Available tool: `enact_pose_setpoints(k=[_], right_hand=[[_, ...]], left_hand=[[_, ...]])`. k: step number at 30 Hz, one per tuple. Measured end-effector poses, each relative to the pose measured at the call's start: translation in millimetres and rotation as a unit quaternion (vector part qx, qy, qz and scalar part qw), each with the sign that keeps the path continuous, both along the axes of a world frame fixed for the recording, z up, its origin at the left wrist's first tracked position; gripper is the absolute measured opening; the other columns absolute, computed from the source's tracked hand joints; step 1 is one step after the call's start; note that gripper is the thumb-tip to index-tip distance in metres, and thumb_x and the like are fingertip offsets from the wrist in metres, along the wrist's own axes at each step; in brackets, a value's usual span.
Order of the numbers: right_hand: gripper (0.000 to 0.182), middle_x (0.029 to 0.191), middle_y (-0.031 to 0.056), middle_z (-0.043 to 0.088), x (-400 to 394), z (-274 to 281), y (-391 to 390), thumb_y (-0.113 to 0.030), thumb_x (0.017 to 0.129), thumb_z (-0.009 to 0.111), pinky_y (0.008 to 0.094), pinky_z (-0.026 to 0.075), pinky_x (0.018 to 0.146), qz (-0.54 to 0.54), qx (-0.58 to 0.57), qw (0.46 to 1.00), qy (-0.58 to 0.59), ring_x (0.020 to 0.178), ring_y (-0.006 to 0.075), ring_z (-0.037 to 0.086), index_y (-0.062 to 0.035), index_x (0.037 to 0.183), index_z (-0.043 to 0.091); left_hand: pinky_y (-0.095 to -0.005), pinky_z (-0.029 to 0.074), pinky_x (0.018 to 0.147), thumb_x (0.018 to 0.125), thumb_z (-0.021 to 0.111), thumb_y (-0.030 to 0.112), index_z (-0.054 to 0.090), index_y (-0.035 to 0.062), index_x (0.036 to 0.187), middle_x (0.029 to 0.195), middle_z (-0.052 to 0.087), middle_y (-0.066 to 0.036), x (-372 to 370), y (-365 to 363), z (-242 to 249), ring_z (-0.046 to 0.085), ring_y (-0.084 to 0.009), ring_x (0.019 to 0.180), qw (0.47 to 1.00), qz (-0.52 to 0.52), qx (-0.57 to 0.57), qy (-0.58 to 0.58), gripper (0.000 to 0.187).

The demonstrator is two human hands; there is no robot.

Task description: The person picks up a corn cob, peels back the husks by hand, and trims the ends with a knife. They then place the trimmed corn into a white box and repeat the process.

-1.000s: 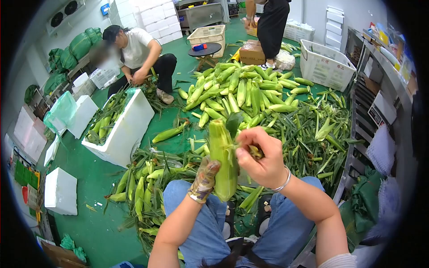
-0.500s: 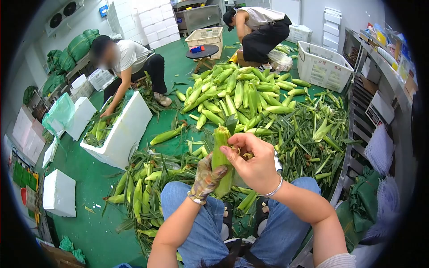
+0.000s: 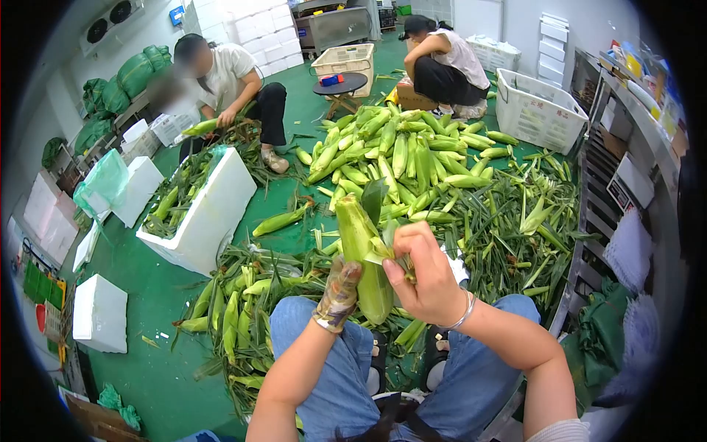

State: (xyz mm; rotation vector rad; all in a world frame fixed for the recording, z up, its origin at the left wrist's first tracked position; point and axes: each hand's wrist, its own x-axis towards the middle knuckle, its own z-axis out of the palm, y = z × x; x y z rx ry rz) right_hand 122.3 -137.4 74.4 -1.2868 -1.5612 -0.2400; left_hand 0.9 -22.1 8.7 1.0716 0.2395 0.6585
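Note:
An ear of corn (image 3: 364, 258) in pale green husk stands tilted in front of my knees, a dark leaf at its upper end. My left hand (image 3: 339, 292), in a patterned glove, is wrapped round its lower left side. My bare right hand (image 3: 425, 276), with a bracelet at the wrist, is closed in a pinch on a strip of husk (image 3: 383, 252) at the ear's right side. The fingertips are partly blurred. Unhusked ears with long leaves (image 3: 232, 324) lie by my left knee.
Ahead is a big pile of corn ears (image 3: 412, 155), with stripped leaves (image 3: 508, 228) to its right. A white foam box (image 3: 213, 214) of corn stands left. One co-worker (image 3: 232, 81) holds an ear; another (image 3: 445, 62) crouches behind the pile. A white crate (image 3: 541, 110) stands back right.
The ear has tilted left, and my right hand has moved down its side, drawing husk outward. The left co-worker has straightened and lifted an ear from the box; the far one has sunk lower.

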Motion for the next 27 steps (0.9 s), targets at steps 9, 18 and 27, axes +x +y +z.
enact_pose_setpoints(k=[9, 18, 27], right_hand=[[0.015, 0.067, 0.0183, 0.058, 9, -6, 33, -0.011, 0.092, 0.060, 0.0413, 0.046, 0.049, -0.104, 0.033, 0.993, 0.036, 0.058, 0.0369, 0.061, -0.0004, 0.093, 0.051], [0.012, 0.068, 0.0167, 0.057, -1, -34, 54, -0.010, 0.091, 0.054, 0.0402, 0.049, 0.052, -0.082, -0.010, 0.996, -0.020, 0.061, 0.0338, 0.061, -0.0018, 0.088, 0.045], [0.009, 0.069, 0.0173, 0.059, -21, -62, 27, -0.007, 0.090, 0.054, 0.0435, 0.050, 0.052, 0.038, -0.127, 0.990, -0.043, 0.061, 0.0358, 0.062, -0.0028, 0.090, 0.045]], left_hand=[[-0.0297, 0.050, 0.077, 0.091, 0.059, 0.052, 0.054, 0.0021, 0.122, 0.105, 0.063, -0.006, 3, -4, -13, 0.060, -0.0155, 0.091, 0.972, 0.026, 0.182, 0.148, 0.059], [-0.0239, 0.044, 0.068, 0.100, 0.053, 0.026, 0.054, -0.0008, 0.109, 0.091, 0.059, -0.001, 35, -4, 2, 0.052, -0.0080, 0.079, 0.910, 0.352, 0.195, 0.104, 0.028], [-0.0324, 0.052, 0.046, 0.093, 0.057, 0.049, 0.060, 0.0024, 0.099, 0.066, 0.062, -0.008, 22, 80, 13, 0.060, -0.0204, 0.049, 0.964, 0.259, -0.044, 0.043, 0.047]])
